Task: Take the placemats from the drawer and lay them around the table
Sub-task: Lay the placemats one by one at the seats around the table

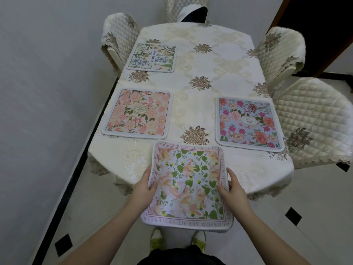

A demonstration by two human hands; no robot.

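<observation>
I hold a square placemat (188, 185) with peach lilies, green leaves and a pink lettered border over the near end of the table (206, 88). My left hand (146, 185) grips its left edge and my right hand (232, 188) grips its right edge. Its far half reaches over the tablecloth; its near half hangs past the table edge. Three other placemats lie flat: a pink floral one (137, 113) at the left, a blue one with roses (248, 123) at the right, and a pale botanical one (151, 57) at the far left.
A cream embroidered cloth covers the table. Quilted-covered chairs stand at the far left (119, 37), far end (184, 7), far right (280, 50) and near right (313, 121). A grey wall runs close along the left. My feet (178, 240) stand on light floor tiles.
</observation>
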